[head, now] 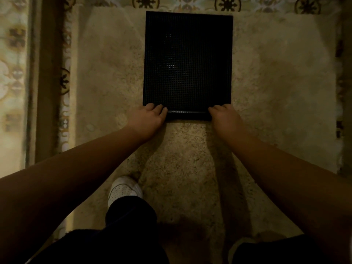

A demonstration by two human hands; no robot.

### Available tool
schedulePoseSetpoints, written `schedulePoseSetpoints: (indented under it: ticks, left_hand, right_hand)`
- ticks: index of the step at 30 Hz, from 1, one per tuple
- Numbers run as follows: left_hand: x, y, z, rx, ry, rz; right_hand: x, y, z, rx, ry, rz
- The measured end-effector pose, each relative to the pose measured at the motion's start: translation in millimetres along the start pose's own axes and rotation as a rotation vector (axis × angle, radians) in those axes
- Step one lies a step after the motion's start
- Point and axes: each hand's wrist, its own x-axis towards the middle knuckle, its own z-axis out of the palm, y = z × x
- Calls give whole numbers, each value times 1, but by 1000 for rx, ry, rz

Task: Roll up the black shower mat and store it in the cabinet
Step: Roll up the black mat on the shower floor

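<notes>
The black shower mat (187, 60) lies flat on a beige rug, a dark rectangle with a fine grid texture. Its near edge is curled into a narrow roll (188, 115) that runs between my hands. My left hand (147, 117) grips the roll's left end, fingers curled over the top. My right hand (224, 117) grips the right end the same way. The far part of the mat is still flat. No cabinet is in view.
The beige shaggy rug (276, 82) covers most of the floor. Patterned tiles (13, 54) run along the left and top edges. A brown strip (47, 73) runs down the left. My white shoe (123, 189) and dark trouser legs are below.
</notes>
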Motion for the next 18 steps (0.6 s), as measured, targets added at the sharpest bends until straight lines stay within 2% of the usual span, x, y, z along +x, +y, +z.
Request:
schedulePoseSetpoints:
  ticks: [5, 14, 18]
  left_hand:
    - [4, -2, 1, -5, 5, -32]
    - [19, -10, -15, 12, -39, -18]
    - [18, -10, -11, -44, -2, -22]
  right_hand:
    - [-8, 2, 3, -93, -19, -38]
    - [14, 7, -12, -75, -28, -56]
    - [23, 14, -20, -42, -134, -52]
